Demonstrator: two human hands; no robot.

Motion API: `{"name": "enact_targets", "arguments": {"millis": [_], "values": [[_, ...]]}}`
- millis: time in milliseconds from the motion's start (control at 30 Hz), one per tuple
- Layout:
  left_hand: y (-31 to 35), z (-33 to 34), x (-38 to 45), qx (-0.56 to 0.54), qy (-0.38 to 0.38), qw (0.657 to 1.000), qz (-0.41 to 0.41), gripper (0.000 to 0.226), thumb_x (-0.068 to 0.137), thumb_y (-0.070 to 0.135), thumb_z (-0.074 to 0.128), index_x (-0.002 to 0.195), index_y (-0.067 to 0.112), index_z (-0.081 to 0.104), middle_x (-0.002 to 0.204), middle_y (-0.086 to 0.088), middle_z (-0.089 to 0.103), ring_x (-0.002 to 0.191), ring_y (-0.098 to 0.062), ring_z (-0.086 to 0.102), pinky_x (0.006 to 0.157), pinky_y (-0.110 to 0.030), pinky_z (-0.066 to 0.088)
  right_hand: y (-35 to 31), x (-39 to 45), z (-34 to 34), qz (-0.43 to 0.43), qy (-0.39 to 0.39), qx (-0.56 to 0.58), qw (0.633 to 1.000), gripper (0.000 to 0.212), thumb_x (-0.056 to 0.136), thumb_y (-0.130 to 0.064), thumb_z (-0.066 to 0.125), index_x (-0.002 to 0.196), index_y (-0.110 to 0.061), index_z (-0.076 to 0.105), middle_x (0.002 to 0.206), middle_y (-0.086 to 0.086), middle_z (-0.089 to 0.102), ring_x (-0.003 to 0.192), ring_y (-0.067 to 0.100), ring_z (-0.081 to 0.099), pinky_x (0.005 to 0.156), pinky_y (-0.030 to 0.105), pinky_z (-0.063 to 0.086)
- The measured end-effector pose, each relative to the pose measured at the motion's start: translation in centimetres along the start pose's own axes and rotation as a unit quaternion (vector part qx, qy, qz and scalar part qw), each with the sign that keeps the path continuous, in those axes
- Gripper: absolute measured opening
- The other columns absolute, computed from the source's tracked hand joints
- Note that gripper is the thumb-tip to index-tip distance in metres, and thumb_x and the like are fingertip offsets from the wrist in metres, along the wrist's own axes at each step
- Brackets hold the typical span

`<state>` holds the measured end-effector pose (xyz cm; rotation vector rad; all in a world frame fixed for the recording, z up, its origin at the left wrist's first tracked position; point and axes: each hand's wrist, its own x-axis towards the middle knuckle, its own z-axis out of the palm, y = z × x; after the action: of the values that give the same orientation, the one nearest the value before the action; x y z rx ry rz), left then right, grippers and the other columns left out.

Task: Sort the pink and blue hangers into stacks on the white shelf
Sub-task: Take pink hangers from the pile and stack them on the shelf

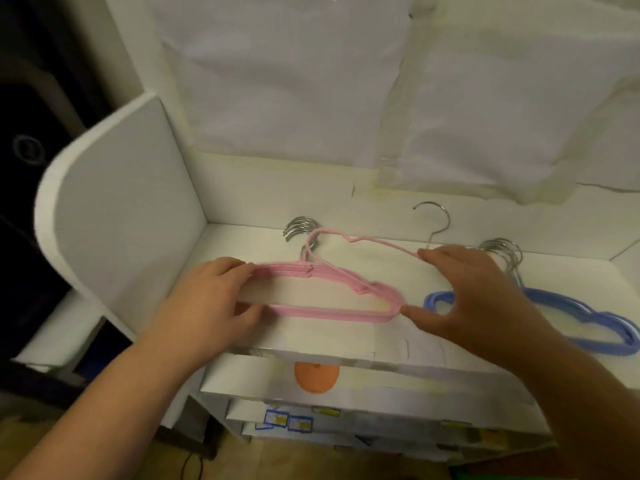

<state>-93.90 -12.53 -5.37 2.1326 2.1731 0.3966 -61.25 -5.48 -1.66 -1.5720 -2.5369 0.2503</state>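
- Now my left hand (pixel 211 299) grips the left end of the pink stack (pixel 325 292): fingers curled over its upper bar, thumb under the lower bar, closed on the bundle.
- My right hand (pixel 474 299) is spread fairly wide over one loose pink hanger (pixel 363 242). The fingertips (pixel 424 254) pinch its wire, and the thumb (pixel 415 311) reaches down to touch the right tip of the pink stack.
- That loose pink hanger sits tilted, its far end raised above the pink stack and its near end running down into the stack's right shoulder. Its steel hook (pixel 437 220) rises behind my right hand.
- The pink stack lies flat on the white shelf (pixel 311 337), with its bunched metal hooks (pixel 301 228) pointing to the back wall.
- Right of the pink stack, just beside its tip, lies the blue stack (pixel 554 317); my right wrist covers part of it. Its hooks (pixel 502 251) also point to the back.
- Left of the pink stack stands the shelf's rounded white side panel (pixel 114 209).
- Below the pink stack, under the shelf's front edge, an orange disc (pixel 317 377) shows, and lower down some blue-and-yellow labels (pixel 287 420).
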Motion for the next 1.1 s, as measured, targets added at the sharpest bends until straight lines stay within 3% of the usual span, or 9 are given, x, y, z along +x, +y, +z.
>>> {"name": "enact_targets", "arguments": {"millis": [200, 333, 467, 667, 867, 967, 1100], "values": [[-0.3, -0.9, -4.5, -0.012, 0.032, 0.996, -0.083, 0.028, 0.088, 0.038, 0.052, 0.112, 0.033, 0.064, 0.110, 0.012, 0.060, 0.093, -0.011, 0.059, 0.075, -0.031, 0.050, -5.5, 3.7, 1.4, -0.100, -0.009, 0.018, 0.995, 0.084, 0.074, -0.071, 0.061, 0.144, -0.033, 0.036, 0.140, -0.011, 0.046, 0.124, 0.012, 0.039, 0.103, 0.030, 0.034], [-1.1, -0.8, -6.0, -0.011, 0.016, 0.991, -0.129, 0.037, 0.089, 0.046, 0.050, 0.125, 0.039, 0.055, 0.118, 0.019, 0.055, 0.073, -0.004, 0.054, 0.067, -0.025, 0.050, -7.9, 6.2, 3.1, -0.130, -0.022, 0.034, 0.991, 0.077, 0.073, -0.068, 0.063, 0.140, -0.036, 0.041, 0.133, -0.011, 0.051, 0.120, 0.013, 0.043, 0.098, 0.032, 0.039], [-1.5, -0.7, -6.5, -0.009, 0.020, 0.989, -0.144, 0.043, 0.089, 0.049, 0.051, 0.128, 0.034, 0.056, 0.119, 0.018, 0.056, 0.098, -0.006, 0.057, 0.081, -0.031, 0.053, -8.7, 7.6, 4.5, -0.150, -0.050, 0.013, 0.987, 0.076, 0.070, -0.071, 0.059, 0.135, -0.033, 0.046, 0.127, -0.008, 0.055, 0.116, 0.017, 0.048, 0.098, 0.037, 0.043], [-1.3, -0.8, -6.4, -0.010, 0.011, 0.991, -0.134, 0.042, 0.089, 0.046, 0.052, 0.128, 0.032, 0.057, 0.118, 0.017, 0.057, 0.098, -0.005, 0.057, 0.080, -0.029, 0.052, -8.4, 7.7, 5.4, -0.157, -0.059, 0.011, 0.986, 0.076, 0.072, -0.069, 0.060, 0.136, -0.032, 0.045, 0.128, -0.008, 0.055, 0.114, 0.016, 0.048, 0.098, 0.037, 0.043], [-0.6, -1.4, -5.8, -0.025, -0.003, 0.991, -0.128, 0.035, 0.091, 0.044, 0.050, 0.126, 0.043, 0.052, 0.112, 0.020, 0.053, 0.057, -0.004, 0.053, 0.059, -0.024, 0.052, -7.9, 7.5, 5.8, -0.153, -0.064, 0.015, 0.986, 0.079, 0.075, -0.068, 0.062, 0.141, -0.032, 0.040, 0.136, -0.010, 0.049, 0.120, 0.014, 0.044, 0.102, 0.035, 0.040], [-0.1, -1.6, -5.4, -0.034, -0.002, 0.993, -0.117, 0.033, 0.090, 0.042, 0.050, 0.123, 0.045, 0.053, 0.110, 0.019, 0.054, 0.063, -0.005, 0.056, 0.056, -0.027, 0.055, -7.8, 7.2, 5.7, -0.151, -0.066, 0.020, 0.986, 0.078, 0.075, -0.069, 0.061, 0.141, -0.032, 0.040, 0.136, -0.009, 0.049, 0.119, 0.014, 0.044, 0.102, 0.036, 0.040], [1.2, -2.0, -4.6, -0.010, 0.022, 0.996, -0.087, 0.036, 0.089, 0.043, 0.049, 0.124, 0.038, 0.056, 0.118, 0.016, 0.057, 0.093, -0.006, 0.056, 0.076, -0.028, 0.052, -6.7, 5.7, 4.5, -0.126, -0.037, 0.029, 0.991, 0.075, 0.079, -0.067, 0.060, 0.141, -0.032, 0.038, 0.139, -0.009, 0.045, 0.123, 0.013, 0.042, 0.104, 0.033, 0.037]]}}
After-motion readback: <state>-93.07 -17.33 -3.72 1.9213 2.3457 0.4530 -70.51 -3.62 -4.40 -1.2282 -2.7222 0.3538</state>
